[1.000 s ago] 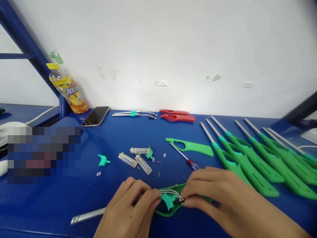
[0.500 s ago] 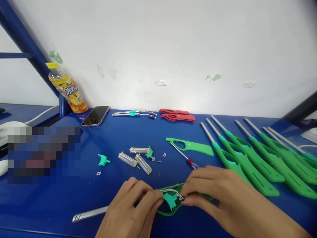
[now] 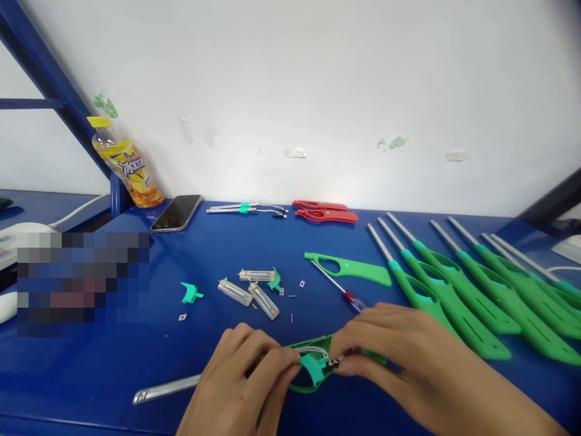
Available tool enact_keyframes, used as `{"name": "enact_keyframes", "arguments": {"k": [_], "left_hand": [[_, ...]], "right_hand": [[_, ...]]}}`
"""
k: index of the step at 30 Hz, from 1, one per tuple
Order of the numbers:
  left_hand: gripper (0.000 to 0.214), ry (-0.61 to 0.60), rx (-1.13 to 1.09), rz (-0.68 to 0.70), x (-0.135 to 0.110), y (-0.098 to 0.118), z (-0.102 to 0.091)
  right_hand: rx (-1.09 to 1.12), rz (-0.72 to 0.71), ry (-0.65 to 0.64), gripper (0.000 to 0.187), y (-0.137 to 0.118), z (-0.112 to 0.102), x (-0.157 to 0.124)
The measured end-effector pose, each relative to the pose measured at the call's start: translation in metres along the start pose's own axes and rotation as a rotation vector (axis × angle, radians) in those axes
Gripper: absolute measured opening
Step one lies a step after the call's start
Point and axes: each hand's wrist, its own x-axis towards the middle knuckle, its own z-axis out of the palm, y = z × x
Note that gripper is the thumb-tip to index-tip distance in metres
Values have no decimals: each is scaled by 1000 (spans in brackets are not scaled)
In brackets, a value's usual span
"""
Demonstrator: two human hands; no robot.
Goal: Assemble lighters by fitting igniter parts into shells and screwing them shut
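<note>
At the near edge of the table, my left hand (image 3: 240,381) is closed around the front of an open green lighter shell (image 3: 305,389). The shell's metal tube (image 3: 167,389) sticks out to the left, under that hand. A teal trigger (image 3: 312,370) sits in the shell, beside my left fingertips. My right hand (image 3: 393,348) pinches a small black igniter (image 3: 332,364) at the trigger's right side. White wires (image 3: 313,349) run along the shell's upper side to the igniter. My right fingers partly hide the igniter and the shell's rear.
Clear fuel tanks (image 3: 263,301), a loose teal trigger (image 3: 190,293) and small screws (image 3: 292,318) lie ahead. A screwdriver (image 3: 338,281) touches a green shell half (image 3: 358,271). Several assembled green lighters (image 3: 472,297) lie right; red shells (image 3: 327,215), a phone (image 3: 177,213) and a bottle (image 3: 129,166) stand farther back.
My right fingers have shifted very slightly left with the black igniter, closer to the teal trigger. The left hand keeps its hold on the shell.
</note>
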Motion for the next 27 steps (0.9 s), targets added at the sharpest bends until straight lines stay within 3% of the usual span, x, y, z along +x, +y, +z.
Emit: {"name": "enact_keyframes", "arguments": {"k": [18,27], "left_hand": [[24,38,-19,16,-1,3,0],[27,41,-21,52,1,1,0]], "right_hand": [[120,14,-45,29,-1,-2,-4],[7,46,-63,26,0,1,2]]}}
